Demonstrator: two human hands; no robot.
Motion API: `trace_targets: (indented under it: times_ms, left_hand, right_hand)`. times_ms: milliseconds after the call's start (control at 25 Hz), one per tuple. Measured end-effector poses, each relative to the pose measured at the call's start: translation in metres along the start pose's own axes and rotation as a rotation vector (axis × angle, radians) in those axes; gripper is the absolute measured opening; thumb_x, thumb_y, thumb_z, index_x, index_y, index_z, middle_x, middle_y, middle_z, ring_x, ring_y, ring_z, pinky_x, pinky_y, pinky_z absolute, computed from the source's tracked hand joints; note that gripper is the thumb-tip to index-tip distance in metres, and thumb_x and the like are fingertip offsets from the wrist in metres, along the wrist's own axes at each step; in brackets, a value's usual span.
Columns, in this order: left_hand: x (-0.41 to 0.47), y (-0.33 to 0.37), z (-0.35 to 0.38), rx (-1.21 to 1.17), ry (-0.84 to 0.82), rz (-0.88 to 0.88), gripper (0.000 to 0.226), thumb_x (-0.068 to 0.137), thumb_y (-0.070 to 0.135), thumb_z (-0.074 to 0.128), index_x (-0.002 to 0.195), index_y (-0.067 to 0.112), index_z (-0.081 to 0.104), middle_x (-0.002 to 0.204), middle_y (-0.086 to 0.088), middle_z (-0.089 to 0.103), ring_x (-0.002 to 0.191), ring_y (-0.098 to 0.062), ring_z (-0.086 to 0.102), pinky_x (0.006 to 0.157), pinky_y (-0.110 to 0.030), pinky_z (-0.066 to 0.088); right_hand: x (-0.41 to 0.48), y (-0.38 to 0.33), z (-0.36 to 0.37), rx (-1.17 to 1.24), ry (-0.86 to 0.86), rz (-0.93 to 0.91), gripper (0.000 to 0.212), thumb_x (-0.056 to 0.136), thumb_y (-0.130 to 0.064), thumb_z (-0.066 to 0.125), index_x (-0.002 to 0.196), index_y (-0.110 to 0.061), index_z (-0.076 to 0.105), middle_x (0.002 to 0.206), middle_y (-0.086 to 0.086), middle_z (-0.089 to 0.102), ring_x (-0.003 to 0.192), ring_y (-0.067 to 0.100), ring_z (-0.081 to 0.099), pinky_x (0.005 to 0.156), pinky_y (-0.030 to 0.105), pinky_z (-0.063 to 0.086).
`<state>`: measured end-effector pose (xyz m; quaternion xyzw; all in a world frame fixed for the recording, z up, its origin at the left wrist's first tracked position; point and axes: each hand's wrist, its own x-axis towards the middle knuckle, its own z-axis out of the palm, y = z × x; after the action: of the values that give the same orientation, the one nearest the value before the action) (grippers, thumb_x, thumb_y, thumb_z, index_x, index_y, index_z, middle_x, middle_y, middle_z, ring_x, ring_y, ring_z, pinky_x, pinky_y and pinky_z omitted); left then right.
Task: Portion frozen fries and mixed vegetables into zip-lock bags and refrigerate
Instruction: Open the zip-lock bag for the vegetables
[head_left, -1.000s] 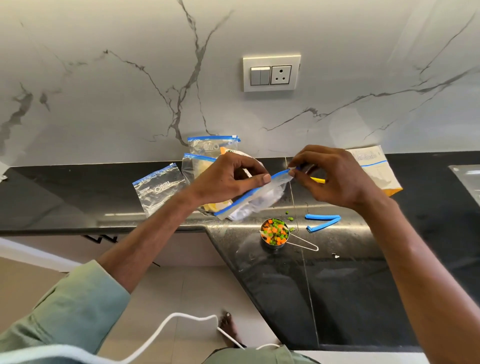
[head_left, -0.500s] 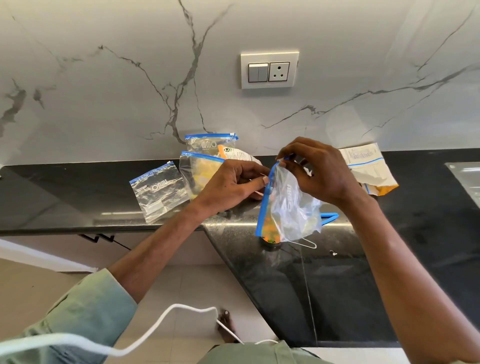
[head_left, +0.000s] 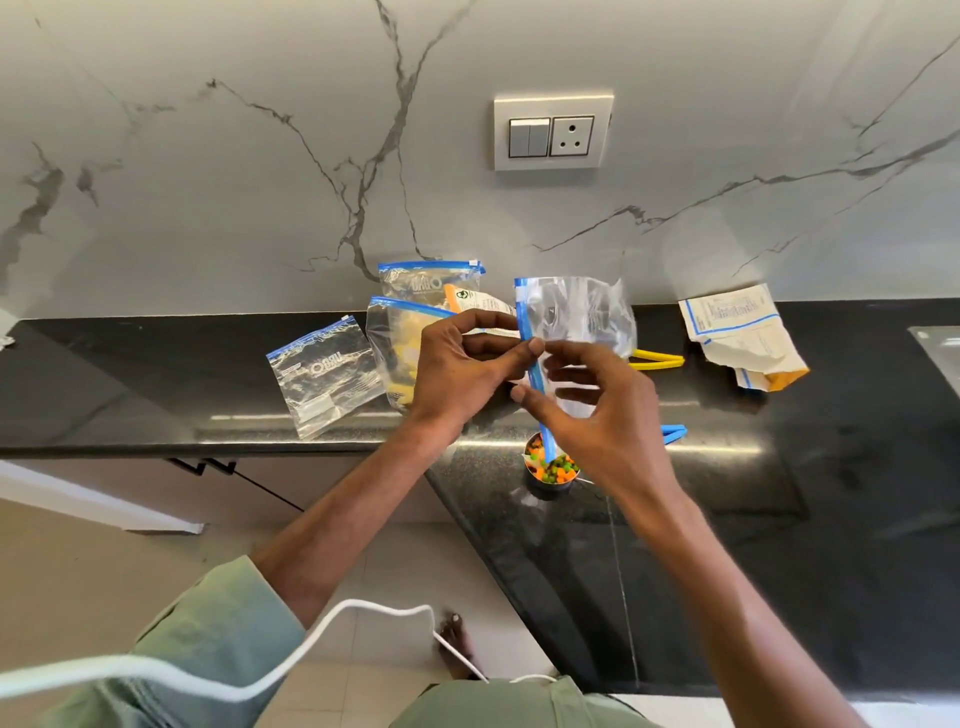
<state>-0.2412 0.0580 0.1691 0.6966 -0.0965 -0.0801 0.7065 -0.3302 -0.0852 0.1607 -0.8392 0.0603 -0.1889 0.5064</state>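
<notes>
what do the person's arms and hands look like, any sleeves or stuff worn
Both hands, left and right, are bare: no gloves, and no rings or watch that show. The left arm has a loose sage-green sleeve pushed up near the elbow; the right forearm is uncovered as far as the frame shows. A white cable loops in front of the left sleeve.

mirrored "urbo" on flat zip-lock bag

Pale green sleeve rolled above left elbow; bare forearms; bare foot; matching green garment.
</notes>
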Motion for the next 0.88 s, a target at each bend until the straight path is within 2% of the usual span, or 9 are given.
trace_targets:
  times_ms: [200, 320, 440, 520, 600, 640, 720, 800, 880]
  left_hand:
    - [-0.008, 0.000, 0.009, -0.065, -0.048, 0.017, 0.015, 0.082, 0.013, 0.085, 0.091, 0.007, 0.074, 0.083, -0.011, 0.078, 0.072, -0.021, 0.076, 0.066, -0.026, 0.060]
    - [-0.008, -0.004, 0.004, -0.091, -0.083, 0.037, 0.010, 0.086, 0.011, 0.081, 0.092, 0.005, 0.075, 0.083, -0.013, 0.078, 0.070, -0.021, 0.074, 0.066, -0.027, 0.060]
    - [-0.013, -0.011, 0.004, 0.004, -0.083, 0.067, 0.015, 0.087, 0.013, 0.081, 0.098, 0.005, 0.075, 0.086, -0.011, 0.078, 0.073, -0.020, 0.075, 0.066, -0.027, 0.060]
    - [-0.012, -0.014, 0.001, 0.188, -0.026, 0.172, 0.027, 0.088, 0.023, 0.082, 0.112, 0.015, 0.072, 0.102, -0.002, 0.075, 0.089, -0.014, 0.073, 0.074, -0.025, 0.058]
    - [-0.005, -0.014, -0.009, 0.340, -0.019, 0.240, 0.038, 0.093, 0.031, 0.075, 0.129, 0.028, 0.063, 0.127, 0.007, 0.066, 0.114, -0.009, 0.063, 0.091, -0.022, 0.054]
    - [-0.001, -0.013, -0.015, 0.358, -0.045, 0.237, 0.035, 0.097, 0.031, 0.070, 0.132, 0.027, 0.064, 0.130, 0.009, 0.066, 0.120, -0.008, 0.061, 0.099, -0.026, 0.052]
    - [0.007, -0.015, -0.025, 0.340, -0.061, 0.204, 0.026, 0.098, 0.026, 0.069, 0.121, 0.015, 0.072, 0.115, 0.004, 0.075, 0.109, -0.013, 0.069, 0.098, -0.041, 0.056]
    - [0.008, -0.018, -0.029, 0.326, -0.025, 0.214, 0.023, 0.097, 0.023, 0.072, 0.113, 0.008, 0.076, 0.105, -0.002, 0.076, 0.099, -0.019, 0.073, 0.091, -0.047, 0.059]
    - [0.005, -0.019, -0.026, 0.333, -0.060, 0.262, 0.022, 0.097, 0.018, 0.070, 0.115, 0.006, 0.076, 0.104, -0.006, 0.074, 0.095, -0.020, 0.073, 0.085, -0.042, 0.061]
  right_hand:
    - [-0.005, 0.000, 0.008, 0.095, -0.029, 0.076, 0.027, 0.095, -0.020, 0.077, 0.122, -0.017, 0.077, 0.103, -0.009, 0.080, 0.087, 0.006, 0.076, 0.080, 0.036, 0.065]
    - [-0.003, 0.007, 0.005, 0.276, -0.123, 0.182, 0.022, 0.104, -0.017, 0.064, 0.120, -0.011, 0.077, 0.101, -0.002, 0.081, 0.089, 0.015, 0.078, 0.083, 0.041, 0.065]
    - [-0.004, 0.014, 0.005, 0.239, -0.092, 0.184, 0.018, 0.104, -0.012, 0.063, 0.110, -0.009, 0.080, 0.089, -0.001, 0.081, 0.083, 0.017, 0.078, 0.082, 0.042, 0.065]
    - [-0.003, 0.013, 0.002, 0.241, -0.129, 0.188, 0.017, 0.103, -0.012, 0.064, 0.106, -0.011, 0.080, 0.085, -0.001, 0.080, 0.079, 0.016, 0.077, 0.080, 0.042, 0.065]
    - [0.001, 0.016, -0.004, 0.242, -0.237, 0.187, 0.017, 0.104, -0.012, 0.063, 0.104, -0.013, 0.080, 0.082, 0.001, 0.079, 0.076, 0.018, 0.076, 0.079, 0.046, 0.065]
    - [0.004, 0.020, -0.009, 0.221, -0.284, 0.171, 0.018, 0.105, -0.013, 0.062, 0.103, -0.015, 0.079, 0.082, 0.002, 0.078, 0.078, 0.023, 0.075, 0.080, 0.049, 0.064]
    - [0.009, 0.027, -0.016, 0.173, -0.310, 0.159, 0.016, 0.105, -0.021, 0.062, 0.104, -0.021, 0.079, 0.087, 0.001, 0.077, 0.084, 0.029, 0.073, 0.082, 0.055, 0.062]
    - [0.013, 0.027, -0.019, 0.125, -0.271, 0.148, 0.019, 0.101, -0.034, 0.069, 0.115, -0.024, 0.077, 0.099, -0.004, 0.078, 0.093, 0.022, 0.073, 0.088, 0.051, 0.061]
    - [0.016, 0.017, -0.014, 0.121, -0.168, 0.114, 0.032, 0.095, -0.038, 0.076, 0.124, -0.026, 0.074, 0.107, -0.010, 0.077, 0.099, 0.010, 0.073, 0.090, 0.037, 0.062]
